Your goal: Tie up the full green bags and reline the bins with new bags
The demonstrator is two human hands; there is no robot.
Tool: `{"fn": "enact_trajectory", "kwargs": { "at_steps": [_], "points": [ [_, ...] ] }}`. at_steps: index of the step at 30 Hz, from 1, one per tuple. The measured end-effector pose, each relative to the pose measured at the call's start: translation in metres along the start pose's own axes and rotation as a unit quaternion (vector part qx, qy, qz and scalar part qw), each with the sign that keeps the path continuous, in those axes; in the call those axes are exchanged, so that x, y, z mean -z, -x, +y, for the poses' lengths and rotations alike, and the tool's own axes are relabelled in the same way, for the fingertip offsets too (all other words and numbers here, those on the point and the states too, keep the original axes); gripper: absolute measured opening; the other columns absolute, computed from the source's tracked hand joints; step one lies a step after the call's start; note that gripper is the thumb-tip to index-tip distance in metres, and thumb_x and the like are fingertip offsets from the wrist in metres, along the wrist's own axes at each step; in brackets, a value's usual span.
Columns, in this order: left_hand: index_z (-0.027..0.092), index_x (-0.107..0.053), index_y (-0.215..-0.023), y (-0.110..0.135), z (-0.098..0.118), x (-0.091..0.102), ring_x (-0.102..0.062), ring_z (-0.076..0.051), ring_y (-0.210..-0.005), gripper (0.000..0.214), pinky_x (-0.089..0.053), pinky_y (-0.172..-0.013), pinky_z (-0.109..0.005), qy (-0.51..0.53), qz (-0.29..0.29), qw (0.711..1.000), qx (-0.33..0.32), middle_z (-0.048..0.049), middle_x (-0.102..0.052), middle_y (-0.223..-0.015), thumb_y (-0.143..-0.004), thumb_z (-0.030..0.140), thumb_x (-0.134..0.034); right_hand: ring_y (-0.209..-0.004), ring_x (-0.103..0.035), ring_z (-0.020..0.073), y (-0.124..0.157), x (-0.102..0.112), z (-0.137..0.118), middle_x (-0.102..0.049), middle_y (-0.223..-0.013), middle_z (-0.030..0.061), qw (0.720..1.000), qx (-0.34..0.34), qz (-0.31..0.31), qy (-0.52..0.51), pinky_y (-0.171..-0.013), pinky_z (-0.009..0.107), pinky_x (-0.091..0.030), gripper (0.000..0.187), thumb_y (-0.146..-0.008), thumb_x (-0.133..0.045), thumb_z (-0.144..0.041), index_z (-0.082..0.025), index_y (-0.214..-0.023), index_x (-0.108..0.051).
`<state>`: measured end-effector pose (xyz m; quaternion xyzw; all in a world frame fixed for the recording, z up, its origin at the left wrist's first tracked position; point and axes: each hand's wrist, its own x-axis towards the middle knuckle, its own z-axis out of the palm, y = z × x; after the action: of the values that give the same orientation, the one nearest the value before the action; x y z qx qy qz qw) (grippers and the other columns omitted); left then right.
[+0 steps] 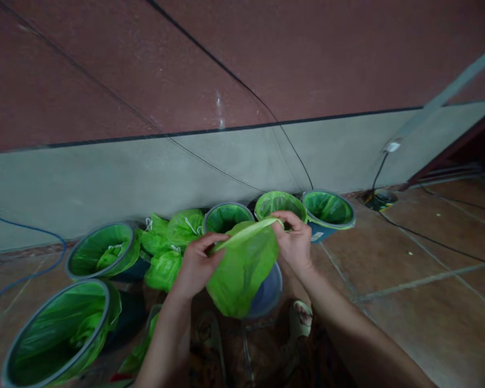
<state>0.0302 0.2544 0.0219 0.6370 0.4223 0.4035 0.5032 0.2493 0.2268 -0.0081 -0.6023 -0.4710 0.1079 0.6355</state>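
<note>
I hold a green plastic bag (242, 269) up in front of me by its top edge. My left hand (196, 264) pinches the left end of the edge. My right hand (295, 242) pinches the right end. The bag hangs down over a blue-grey bucket (269, 293) that stands on the floor just behind my feet. Both hands are closed on the bag's rim, fingers curled.
Several blue buckets lined with green bags stand along the wall: two at left (101, 250) (56, 328), three at the back (226, 215) (281, 203) (329, 210). Tied green bags (170, 248) lie between them. Black cables and a wall socket (392, 145) are at right; tiled floor (408, 258) spreads right.
</note>
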Motion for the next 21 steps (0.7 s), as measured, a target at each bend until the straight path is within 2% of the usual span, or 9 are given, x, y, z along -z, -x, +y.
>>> {"fn": "enact_trajectory", "kwargs": {
  "at_steps": [2,5,10,13,17,19,21],
  "points": [
    [0.021,-0.076,-0.086,-0.004,-0.007,0.003,-0.064,-0.020,-0.088,0.021,-0.048,-0.088,-0.030,-0.067,0.086,0.993,-0.046,-0.0040,-0.072,-0.091,-0.067,0.014,-0.068,-0.066,-0.057,0.0156,-0.006,0.011,0.003,-0.068,-0.076,0.0016,0.997,0.027,0.032,0.060,-0.066,0.027,-0.045,0.017,-0.076,-0.058,-0.025,-0.019,-0.084,-0.072],
    [0.020,-0.075,-0.087,-0.008,-0.014,0.013,-0.064,-0.020,-0.086,0.027,-0.049,-0.087,-0.031,-0.150,0.188,0.968,-0.066,-0.0038,-0.071,-0.091,-0.066,0.012,-0.061,-0.069,-0.058,0.0184,-0.011,0.022,0.009,-0.069,-0.074,0.0032,0.985,0.039,0.020,0.167,-0.069,0.029,-0.045,0.018,-0.077,-0.060,-0.031,-0.020,-0.082,-0.074],
    [0.016,-0.072,-0.090,-0.009,-0.020,0.037,-0.064,-0.023,-0.088,0.029,-0.049,-0.089,-0.037,-0.244,0.318,0.914,-0.052,-0.0071,-0.071,-0.095,-0.067,0.012,-0.055,-0.069,-0.062,0.0212,-0.020,0.034,0.025,-0.072,-0.072,0.0057,0.952,-0.024,-0.006,0.306,-0.065,0.030,-0.042,0.026,-0.079,-0.059,-0.040,-0.021,-0.082,-0.076],
    [0.016,-0.071,-0.088,-0.010,-0.024,0.053,-0.064,-0.024,-0.087,0.026,-0.049,-0.089,-0.040,-0.266,0.355,0.896,-0.024,-0.0069,-0.071,-0.090,-0.068,0.012,-0.054,-0.063,-0.062,0.0207,-0.030,0.046,0.034,-0.072,-0.070,0.0056,0.948,-0.069,-0.006,0.312,-0.059,0.029,-0.040,0.028,-0.075,-0.060,-0.042,-0.019,-0.082,-0.075],
    [0.017,-0.072,-0.083,-0.010,-0.033,0.075,-0.062,-0.022,-0.076,0.024,-0.050,-0.080,-0.036,-0.238,0.407,0.882,0.012,-0.0020,-0.068,-0.074,-0.062,0.014,-0.060,-0.061,-0.062,0.0201,-0.044,0.071,0.049,-0.073,-0.073,0.0072,0.963,-0.105,0.036,0.246,-0.056,0.028,-0.041,0.030,-0.066,-0.061,-0.032,-0.014,-0.086,-0.075],
    [0.017,-0.072,-0.081,-0.011,-0.037,0.080,-0.060,-0.019,-0.068,0.026,-0.049,-0.071,-0.032,-0.175,0.410,0.893,0.054,0.0006,-0.066,-0.067,-0.057,0.013,-0.063,-0.059,-0.061,0.0187,-0.048,0.081,0.056,-0.072,-0.074,0.0075,0.971,-0.121,0.043,0.200,-0.053,0.027,-0.041,0.031,-0.064,-0.058,-0.028,-0.013,-0.086,-0.075],
    [0.016,-0.070,-0.080,-0.012,-0.039,0.078,-0.058,-0.016,-0.060,0.025,-0.047,-0.061,-0.028,-0.061,0.370,0.923,0.090,0.0021,-0.064,-0.063,-0.055,0.015,-0.066,-0.056,-0.058,0.0170,-0.048,0.085,0.062,-0.071,-0.073,0.0068,0.978,-0.140,0.031,0.149,-0.050,0.027,-0.041,0.031,-0.063,-0.058,-0.028,-0.013,-0.084,-0.075]
  ]
}}
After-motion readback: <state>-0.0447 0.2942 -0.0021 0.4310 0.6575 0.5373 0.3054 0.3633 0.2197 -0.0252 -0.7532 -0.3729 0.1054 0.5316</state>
